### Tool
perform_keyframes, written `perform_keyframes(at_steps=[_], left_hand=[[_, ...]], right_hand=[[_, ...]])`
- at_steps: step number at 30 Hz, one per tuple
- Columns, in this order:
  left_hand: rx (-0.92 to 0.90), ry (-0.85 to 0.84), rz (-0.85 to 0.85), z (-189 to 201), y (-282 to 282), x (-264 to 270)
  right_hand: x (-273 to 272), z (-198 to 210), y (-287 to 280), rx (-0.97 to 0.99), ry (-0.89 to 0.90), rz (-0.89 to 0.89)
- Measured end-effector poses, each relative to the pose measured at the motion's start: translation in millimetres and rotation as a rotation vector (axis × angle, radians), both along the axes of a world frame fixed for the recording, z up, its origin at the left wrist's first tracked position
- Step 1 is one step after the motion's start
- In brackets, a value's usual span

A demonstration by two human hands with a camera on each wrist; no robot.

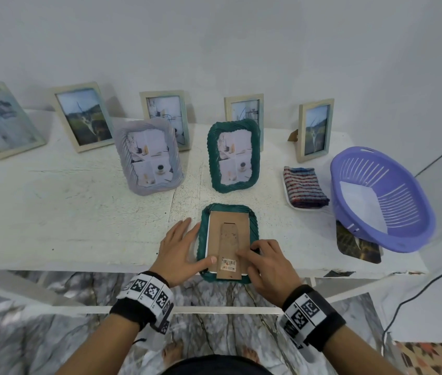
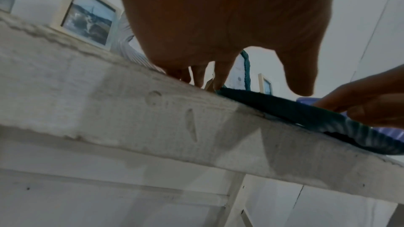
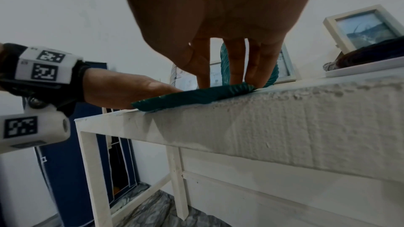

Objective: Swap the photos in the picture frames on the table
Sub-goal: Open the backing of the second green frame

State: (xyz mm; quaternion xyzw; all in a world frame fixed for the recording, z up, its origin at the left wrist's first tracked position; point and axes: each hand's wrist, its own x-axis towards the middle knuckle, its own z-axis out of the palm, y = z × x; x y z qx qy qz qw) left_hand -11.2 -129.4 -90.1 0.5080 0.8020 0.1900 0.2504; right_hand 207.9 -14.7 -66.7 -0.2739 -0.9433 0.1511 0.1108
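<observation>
A dark green frame [image 1: 227, 212] is seen lying face down at the near edge of the white surface [image 1: 79, 212], its brown cardboard backing [image 1: 229, 239] turned upward. The left hand [image 1: 179, 249] is laid flat beside and over the frame's left rim, fingers straight and released, thumb resting on the backing near a barcode sticker [image 1: 228, 264]. The right hand [image 1: 267, 265] is pressed on the backing's lower right with fingers extended; nothing is grasped by it, as far as can be told. The backing appears to be in the course of being worked on; whether it is being loosened or seated cannot be told.

The frame's near edge is seen overhanging the surface's lip, so a push toward the body could tip it to the floor. An uneven press could bend the backing or crease a photo beneath.

Behind, a grey frame [image 1: 148, 155] and a second green frame [image 1: 233, 155] are stood upright, backed by a row of pale wooden frames [image 1: 83, 116] against a white wall. To the right are set a folded striped cloth [image 1: 305, 186] and a purple basket [image 1: 382, 198], which rests partly on a loose photo [image 1: 356, 247]. A marbled floor is visible below
</observation>
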Motion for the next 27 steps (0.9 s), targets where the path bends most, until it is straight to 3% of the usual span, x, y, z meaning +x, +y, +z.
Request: perform_keyframes(at_steps=[11,19,24,27], left_hand=[[0.044,0.076,-0.204,-16.7,-12.8,-12.2],[0.168,0.170,-0.245,-18.3,-23.3,-7.8],[0.192,0.182,-0.227,-20.2,-23.4,-8.5],[0.196,0.198,-0.221,-19.8,-24.1,-7.2]], right_hand=[[-11.2,2.0,-10.2,-0.002,-0.034,-0.115],[-51.9,14.1,-26.4,0.074,-0.238,-0.225],[-60.8,22.5,-33.7,-0.070,-0.217,-0.304],[-64.5,35.5,-33.0,-0.207,-0.118,-0.345]])
